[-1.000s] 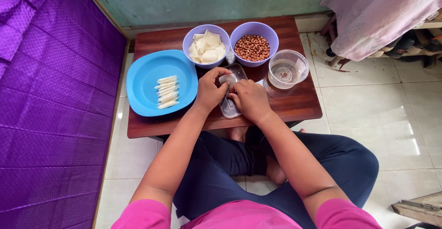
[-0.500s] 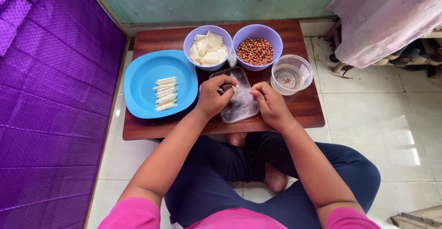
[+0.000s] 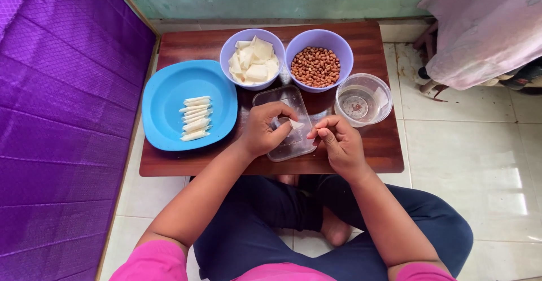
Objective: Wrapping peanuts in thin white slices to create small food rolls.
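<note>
My left hand (image 3: 264, 128) pinches a small white wrapper piece (image 3: 294, 124) over a clear rectangular plastic tray (image 3: 282, 97) on the low wooden table (image 3: 186, 44). Just to its right, my right hand (image 3: 337, 142) has its fingers curled together, its fingertips near the wrapper; whether it holds anything I cannot tell. Several rolled white sticks (image 3: 195, 118) lie in a row on a blue plate (image 3: 169, 92) at the left. Behind the tray stand a purple bowl of white wrapper squares (image 3: 253, 61) and a purple bowl of peanuts (image 3: 316, 66).
A clear round container (image 3: 362, 99) with a little liquid stands at the table's right. A purple quilted surface (image 3: 56, 106) fills the left side. White floor tiles lie to the right, with pink cloth (image 3: 485, 27) at the upper right. My crossed legs sit under the table's front edge.
My hands have drawn apart and moved toward me, from over the tray's middle to its near end. The left now holds the wrapper piece up between its fingertips.
</note>
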